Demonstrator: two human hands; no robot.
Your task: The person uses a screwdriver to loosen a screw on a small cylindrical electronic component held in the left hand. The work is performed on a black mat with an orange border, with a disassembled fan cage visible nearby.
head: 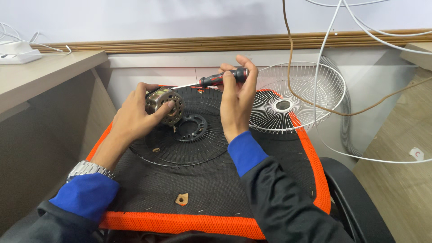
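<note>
Fingers (158, 109) of my left hand (135, 118) wrapped around a small metal fan motor (165, 105), holding it above the black fan grille (180, 135) that lay flat on the orange-edged black seat (310, 153). My right hand (236, 101), at three o'clock from the motor, clenched the red-and-black screwdriver (216, 80). The tool's long axis ran nearly level, handle toward three o'clock, bare shaft pointing toward nine o'clock, its tip just above the motor's top edge; whether it touched, I could not tell. The left hand was the nearer to the motor, gripping it outright. A white wire grille (292, 101) leaned at two o'clock, and a small tan scrap (182, 199) lay at six o'clock on the seat.
</note>
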